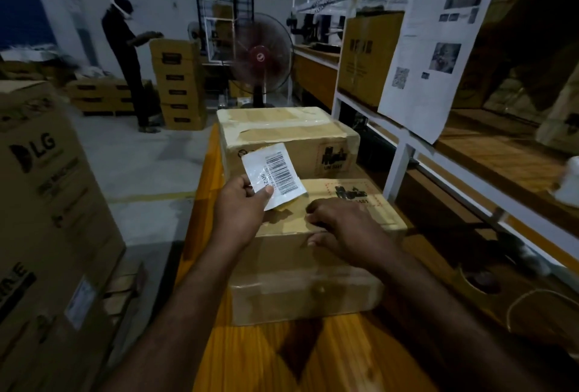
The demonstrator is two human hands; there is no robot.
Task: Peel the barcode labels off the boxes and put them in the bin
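On the left stands a big closed LG carton [47, 172]; I cannot see its content. My left hand [241, 203] pinches the barcode label [275, 177] between thumb and curled fingers at its lower left part. The label is lifted above the near box [313, 250], printed face towards me. Its long axis runs upward, leaning a little left at the top, and the bars lie along the right side. Its lowest corner is just at the box top; touching or not, I cannot tell. Behind is a second taped box [282, 137], also closed. Both sit on the wooden table [250, 360]. My right hand [341, 225] rests on the near box, fingers bent, holding nothing. On the right, a rack [401, 137] holds one closed carton [369, 56].
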